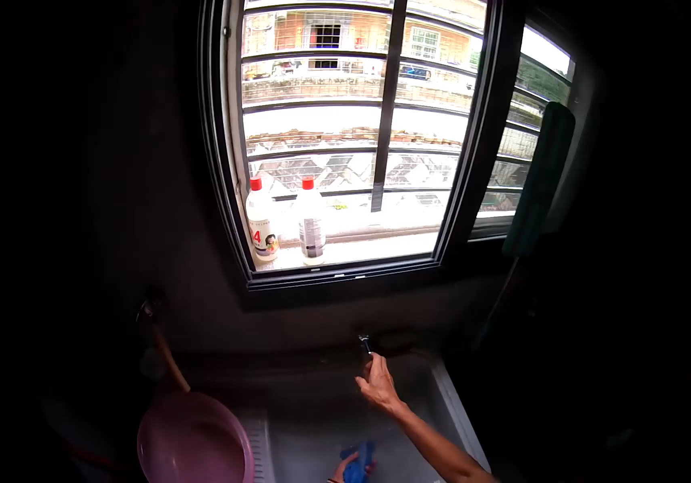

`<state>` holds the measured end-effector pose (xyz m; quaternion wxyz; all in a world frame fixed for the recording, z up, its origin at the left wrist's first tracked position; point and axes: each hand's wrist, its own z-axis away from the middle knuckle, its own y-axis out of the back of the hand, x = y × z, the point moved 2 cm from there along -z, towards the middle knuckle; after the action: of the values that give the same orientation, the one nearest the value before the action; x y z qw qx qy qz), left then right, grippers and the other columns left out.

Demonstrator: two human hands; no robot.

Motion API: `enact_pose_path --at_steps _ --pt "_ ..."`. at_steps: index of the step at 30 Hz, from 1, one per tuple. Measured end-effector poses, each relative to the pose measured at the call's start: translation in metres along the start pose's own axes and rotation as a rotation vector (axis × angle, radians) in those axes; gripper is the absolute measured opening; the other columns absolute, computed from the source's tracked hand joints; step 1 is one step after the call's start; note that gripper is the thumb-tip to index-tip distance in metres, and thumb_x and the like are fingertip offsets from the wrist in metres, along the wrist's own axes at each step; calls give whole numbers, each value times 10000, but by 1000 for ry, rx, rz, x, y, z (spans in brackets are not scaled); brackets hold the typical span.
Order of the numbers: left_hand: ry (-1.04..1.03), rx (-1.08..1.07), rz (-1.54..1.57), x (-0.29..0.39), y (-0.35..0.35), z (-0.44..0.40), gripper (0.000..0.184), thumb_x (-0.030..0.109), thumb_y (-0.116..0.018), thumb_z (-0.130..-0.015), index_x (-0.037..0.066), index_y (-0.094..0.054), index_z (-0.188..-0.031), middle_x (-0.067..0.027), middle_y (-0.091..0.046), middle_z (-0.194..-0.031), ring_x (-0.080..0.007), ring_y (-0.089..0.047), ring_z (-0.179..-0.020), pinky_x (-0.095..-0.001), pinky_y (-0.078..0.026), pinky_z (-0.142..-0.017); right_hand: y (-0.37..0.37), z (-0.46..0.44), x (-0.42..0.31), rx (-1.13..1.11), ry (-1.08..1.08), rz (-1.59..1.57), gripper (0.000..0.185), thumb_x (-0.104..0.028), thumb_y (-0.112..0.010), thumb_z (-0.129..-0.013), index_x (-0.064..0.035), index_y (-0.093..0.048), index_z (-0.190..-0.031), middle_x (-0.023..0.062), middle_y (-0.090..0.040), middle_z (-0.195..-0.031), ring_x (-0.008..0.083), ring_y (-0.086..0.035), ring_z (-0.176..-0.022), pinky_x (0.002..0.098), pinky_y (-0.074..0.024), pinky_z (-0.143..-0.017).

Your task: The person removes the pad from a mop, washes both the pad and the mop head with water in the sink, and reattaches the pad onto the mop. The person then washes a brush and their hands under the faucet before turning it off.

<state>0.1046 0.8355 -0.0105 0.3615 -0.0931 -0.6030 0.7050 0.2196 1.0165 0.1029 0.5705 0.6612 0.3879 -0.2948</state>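
My right hand [379,386] reaches forward over the sink [305,439], its fingers closed at a small tap [365,343] on the wall. Low in the view, my left hand [343,468] grips a bunched blue cloth [359,460] inside the sink. Only part of that hand shows at the bottom edge. The basin is dim, and I cannot make out whether water is running.
A pink basin [192,439] stands at the sink's left, under a hose [170,358] from the wall. Two white bottles with red caps, one left [262,225] and one right [311,225], stand on the windowsill. A green long-handled mop [540,181] leans at the right.
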Motion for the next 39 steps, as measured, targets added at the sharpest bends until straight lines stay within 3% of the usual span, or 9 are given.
enact_pose_path --at_steps 9,13,24,25,26,29,32,37,39 --pt "349 -43 -521 1 -31 18 476 287 -655 -745 81 -530 -1155 -87 -578 -1071 -204 -561 -901 -329 -451 -776 38 146 37 -762 526 409 897 136 -528 -688 -283 -181 -1401 86 -163 -1462 392 -227 -1300 480 -394 -951" --pt "482 -90 -703 0 -36 19 539 303 -687 -710 67 -509 -1161 -99 -564 -1079 -214 -546 -942 -329 -437 -807 39 158 42 -700 622 262 814 -70 -651 -727 -269 -225 -1391 89 -205 -1451 382 -321 -1257 459 -430 -905" --pt "572 -25 -1605 -8 -17 -30 792 339 -802 -571 49 -432 -1208 -111 -498 -1150 -210 -479 -1073 -299 -390 -887 38 172 42 -658 594 594 300 -218 -655 -670 -136 -592 -952 133 -622 -881 295 -621 -795 398 -490 -638" --pt "5 -173 -1710 -13 -22 -29 551 280 -777 -597 41 -561 -1044 -126 -591 -990 -205 -563 -937 -327 -448 -797 40 167 39 -688 535 688 201 -229 -665 -646 -115 -645 -811 141 -647 -811 297 -637 -759 389 -504 -621" --pt "631 174 -1978 -4 -68 -28 433 227 -702 -659 23 -585 -1023 -205 -591 -1047 -326 -588 -942 -396 -475 -782 40 163 30 -747 289 753 155 -237 -673 -615 -96 -661 -678 136 -642 -697 299 -642 -706 396 -510 -592" --pt "-184 223 -2387 0 -59 -24 262 150 -634 -684 66 -569 -924 -206 -609 -814 -394 -593 -793 -463 -488 -725 36 152 22 -674 -7 660 218 -236 -640 -602 -42 -667 -696 182 -646 -772 320 -639 -785 411 -517 -698" --pt "-266 225 -2350 7 -77 -19 228 150 -653 -688 47 -484 -801 -186 -607 -744 -399 -581 -719 -493 -465 -627 29 143 29 -867 -319 515 261 -162 -661 -510 -16 -664 -727 164 -659 -798 296 -650 -752 382 -515 -671" --pt "-670 129 -2564 1 -78 -13 271 157 -634 -688 96 -479 -903 -90 -501 -765 -260 -582 -672 -374 -481 -527 29 138 50 -1246 -768 -6 283 -116 -670 -606 -163 -427 -469 -32 -365 -449 91 -314 -374 245 -202 -356" --pt "-723 173 -2603 6 -89 -12 345 190 -657 -658 116 -496 -954 -83 -497 -777 -250 -579 -692 -365 -482 -536 34 136 52 -1176 -727 -62 215 -150 -682 -638 -121 -502 -523 3 -463 -474 110 -421 -381 248 -313 -356"
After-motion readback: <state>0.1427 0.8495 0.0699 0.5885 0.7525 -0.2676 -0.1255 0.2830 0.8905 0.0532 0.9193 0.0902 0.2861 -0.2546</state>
